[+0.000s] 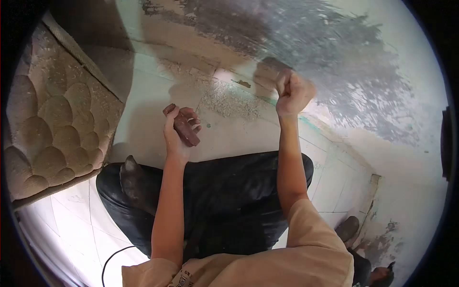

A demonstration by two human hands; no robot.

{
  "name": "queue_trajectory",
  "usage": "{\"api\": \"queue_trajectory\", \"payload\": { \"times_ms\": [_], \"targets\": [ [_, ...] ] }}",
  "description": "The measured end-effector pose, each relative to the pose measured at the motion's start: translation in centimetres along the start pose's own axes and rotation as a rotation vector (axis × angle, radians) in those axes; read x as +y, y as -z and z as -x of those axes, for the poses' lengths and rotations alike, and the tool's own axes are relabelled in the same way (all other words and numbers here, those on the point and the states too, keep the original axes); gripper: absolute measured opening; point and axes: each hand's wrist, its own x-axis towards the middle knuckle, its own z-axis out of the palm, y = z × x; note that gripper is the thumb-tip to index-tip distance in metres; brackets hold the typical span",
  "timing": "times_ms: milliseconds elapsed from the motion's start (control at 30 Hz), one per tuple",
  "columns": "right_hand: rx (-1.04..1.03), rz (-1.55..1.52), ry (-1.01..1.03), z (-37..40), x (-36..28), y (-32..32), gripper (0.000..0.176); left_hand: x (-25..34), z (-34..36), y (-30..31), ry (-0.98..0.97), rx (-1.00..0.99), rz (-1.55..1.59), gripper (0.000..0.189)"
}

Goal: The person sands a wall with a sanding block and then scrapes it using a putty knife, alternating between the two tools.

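Observation:
My left hand (176, 136) is wrapped around a reddish-brown block (185, 130), held over the pale floor in front of my knees. The block is long with flat sides, and its far end shows past my thumb. My right hand (295, 93) is closed in a fist against the lower wall (334, 62), at the edge of a grey scraped patch. A dark brownish shape lies just left of the fist, partly shadow, and I cannot tell what the fingers hold. Crumbs of scraped debris (229, 103) lie on the floor between my hands, along the wall's foot.
A quilted brown cushion or mat (57, 115) stands at the left. My crossed legs in black trousers (229, 201) take up the middle. A thin black cable (106, 263) curves at lower left. Another person's shoe (347, 228) and hand (380, 275) show at lower right.

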Motion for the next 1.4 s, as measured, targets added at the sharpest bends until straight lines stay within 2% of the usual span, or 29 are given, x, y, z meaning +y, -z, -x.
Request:
{"api": "queue_trajectory", "payload": {
  "times_ms": [67,100,167,233,267,300,367,400,500,567,633,667,700,767,800,833,900,967,1033,1100,1167,1200,1267,1333,1400],
  "targets": [
    [0.101,-0.103,0.149,0.3,-0.1,-1.0,0.031,0.1,-0.6,0.2,-0.01,-0.01,-0.064,0.029],
    [0.177,-0.477,0.166,-0.9,-2.0,-1.0,0.043,0.2,-0.6,0.3,-0.005,0.009,-0.054,0.029],
    [0.09,-0.73,0.159,-1.4,-4.5,0.2,0.043,0.1,-0.6,0.0,0.0,0.004,-0.038,0.029],
    [0.163,-0.549,0.122,-0.5,-1.6,-2.7,0.044,0.1,-0.6,0.0,0.008,-0.005,-0.048,0.03],
    [0.038,-0.39,-0.015,0.2,-0.5,-2.7,0.042,0.1,-0.5,0.0,0.009,-0.018,-0.06,0.03],
    [0.034,-0.394,-0.014,0.2,-0.8,-2.6,0.042,0.1,-0.4,-0.1,0.008,-0.014,-0.057,0.03],
    [0.094,-0.522,0.17,-0.4,-2.8,-1.8,0.041,0.3,-0.4,-0.1,0.001,-0.008,-0.039,0.029],
    [0.098,-0.655,0.187,-0.7,-4.0,-0.8,0.04,0.1,-0.4,0.1,0.005,0.002,-0.031,0.029],
    [0.162,-0.475,0.175,-0.5,-2.4,-2.1,0.04,0.0,-0.7,0.2,0.005,-0.009,-0.04,0.029],
    [0.091,-0.526,0.071,0.1,-1.8,-2.7,0.042,0.0,-0.6,0.2,0.021,-0.004,-0.038,0.029],
    [0.127,-0.566,0.184,-0.7,-3.7,-1.5,0.039,0.1,-0.7,0.2,-0.004,-0.012,-0.05,0.028],
    [0.065,-0.672,0.128,-0.7,-4.9,-0.2,0.033,0.0,-0.6,0.3,-0.019,-0.018,-0.059,0.028],
    [0.061,-0.671,0.123,-0.6,-4.3,-0.8,0.033,-0.1,-0.5,0.4,-0.014,-0.015,-0.058,0.028],
    [0.097,-0.448,0.203,0.1,-1.7,-3.1,0.028,-0.1,-0.6,0.1,0.004,0.014,-0.056,0.028],
    [-0.006,-0.39,0.123,0.1,-2.0,-3.7,0.024,-0.2,-0.6,0.1,0.004,0.008,-0.058,0.028],
    [0.001,-0.39,0.124,0.2,-2.3,-3.4,0.024,-0.3,-0.8,0.3,0.003,-0.017,-0.047,0.028],
    [-0.032,-0.485,0.279,0.0,-4.4,-2.2,0.046,0.0,-0.9,0.6,-0.003,-0.031,-0.037,0.028],
    [-0.013,-0.571,0.289,0.1,-4.7,-2.3,0.041,0.0,-0.8,0.4,0.008,0.003,-0.017,0.028],
    [-0.004,-0.41,0.315,0.4,-2.8,-3.6,0.038,0.0,-0.7,0.4,0.017,-0.004,-0.027,0.028],
    [-0.011,-0.416,0.287,0.6,-3.5,-3.5,0.038,-0.1,-0.7,0.4,0.019,-0.012,-0.039,0.029],
    [0.02,-0.582,0.231,0.4,-5.6,-2.0,0.015,0.0,-0.7,0.4,0.006,-0.005,-0.036,0.029],
    [-0.024,-0.619,0.244,0.1,-6.3,-1.1,0.013,0.0,-0.6,0.4,0.008,-0.007,-0.048,0.029],
    [0.033,-0.518,0.258,0.1,-3.7,-2.9,0.013,0.0,-0.6,0.2,0.008,0.018,-0.046,0.029],
    [0.097,-0.415,0.282,-0.6,-3.7,-2.6,0.013,-0.1,-0.7,0.2,0.018,-0.003,-0.036,0.029],
    [-0.054,-0.49,0.263,-0.1,-5.5,-0.7,0.031,-0.1,-0.8,0.4,0.033,-0.013,-0.04,0.029]
  ]
}}
